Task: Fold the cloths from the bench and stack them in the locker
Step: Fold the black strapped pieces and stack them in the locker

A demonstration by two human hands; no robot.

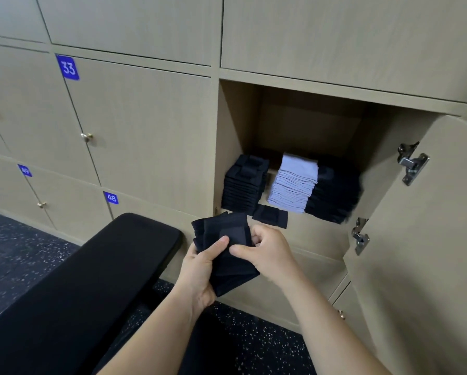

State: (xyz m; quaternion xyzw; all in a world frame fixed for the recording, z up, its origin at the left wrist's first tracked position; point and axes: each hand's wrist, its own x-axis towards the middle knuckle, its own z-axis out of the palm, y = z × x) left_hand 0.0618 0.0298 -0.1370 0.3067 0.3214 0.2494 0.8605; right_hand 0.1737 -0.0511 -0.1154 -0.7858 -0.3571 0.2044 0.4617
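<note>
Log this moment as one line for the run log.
left hand, right hand: grip black cloth | locker: open, light stack inside | cloth: not yet stacked

Locker numbers, white on blue tags

The upper tag (68, 67) reads "33" at the top left corner of a closed door (145, 125). Lower down, a second tag (111, 197) reads "48" – and a smaller, blurred tag (24, 170) looks like "49".

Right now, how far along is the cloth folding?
Done: the open locker holds a left black stack, a pale grey stack and a right black stack, plus a single folded cloth at the front edge. In hand: the left hand and right hand grip a black cloth, part-folded. Left: finish it and stack it; the visible part of the bench shows no cloths.
</note>
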